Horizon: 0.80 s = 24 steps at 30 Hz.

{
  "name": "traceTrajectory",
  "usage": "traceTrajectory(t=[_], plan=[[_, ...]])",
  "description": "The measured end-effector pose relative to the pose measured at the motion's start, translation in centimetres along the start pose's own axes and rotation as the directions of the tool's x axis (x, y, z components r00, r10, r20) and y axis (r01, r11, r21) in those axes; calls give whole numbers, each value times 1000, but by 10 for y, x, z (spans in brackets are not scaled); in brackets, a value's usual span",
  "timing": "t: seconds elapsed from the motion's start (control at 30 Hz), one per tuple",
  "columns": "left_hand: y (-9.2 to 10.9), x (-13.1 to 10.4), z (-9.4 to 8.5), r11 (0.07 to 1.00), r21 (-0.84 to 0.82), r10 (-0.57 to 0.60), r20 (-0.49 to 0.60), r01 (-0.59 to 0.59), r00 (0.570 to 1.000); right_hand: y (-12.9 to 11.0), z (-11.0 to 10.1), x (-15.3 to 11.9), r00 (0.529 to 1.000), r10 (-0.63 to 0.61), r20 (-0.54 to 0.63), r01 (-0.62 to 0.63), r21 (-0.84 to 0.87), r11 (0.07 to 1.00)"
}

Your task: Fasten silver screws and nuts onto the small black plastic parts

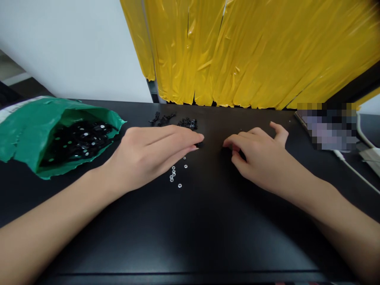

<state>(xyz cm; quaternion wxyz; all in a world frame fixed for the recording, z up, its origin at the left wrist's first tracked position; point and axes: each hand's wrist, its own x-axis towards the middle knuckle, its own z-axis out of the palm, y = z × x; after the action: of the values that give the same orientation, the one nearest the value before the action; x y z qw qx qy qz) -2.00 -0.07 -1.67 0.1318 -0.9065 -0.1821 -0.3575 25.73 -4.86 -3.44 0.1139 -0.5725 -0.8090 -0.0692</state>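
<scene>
My left hand [154, 152] reaches over the black table with its fingers pressed together. A small dark thing shows at its fingertips, too hidden to make out. Just beyond these fingers lie small black parts [190, 123] and another group of black pieces [162, 118]. Several small silver rings [173, 174] are scattered on the near side of the hand. To the right, my right hand [255, 152] rests on the table, its thumb and index finger curled and apart, another finger stretched out. Nothing shows between its fingers.
On the left, a torn green bag [20, 136] holds many black parts with silver spots. A blurred-out device [332, 130] with a white cable [356, 172] lies at the right. Yellow plastic sheeting [237, 51] hangs behind the black table [178, 237].
</scene>
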Motion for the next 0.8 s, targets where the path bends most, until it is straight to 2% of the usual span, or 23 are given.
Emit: traceTrajectory(t=[0.2,0.43,0.53,0.67,0.8], plan=[[9,0,7,980,-87,-181,1,180,983,-2,-1,2,998,-20,-61,23,41,999],[10,-1,9,943,-223,-260,-20,249,965,-10,-12,8,978,-80,-191,140,329,934],[10,-1,9,941,-226,-262,-20,251,965,-17,-17,8,964,-61,-258,171,429,887],[11,0,10,956,-200,-227,-37,215,973,-26,-19,4,965,56,-257,124,632,765],[12,2,9,952,-221,-223,-34,211,974,-30,-19,2,973,199,-113,-14,839,544]])
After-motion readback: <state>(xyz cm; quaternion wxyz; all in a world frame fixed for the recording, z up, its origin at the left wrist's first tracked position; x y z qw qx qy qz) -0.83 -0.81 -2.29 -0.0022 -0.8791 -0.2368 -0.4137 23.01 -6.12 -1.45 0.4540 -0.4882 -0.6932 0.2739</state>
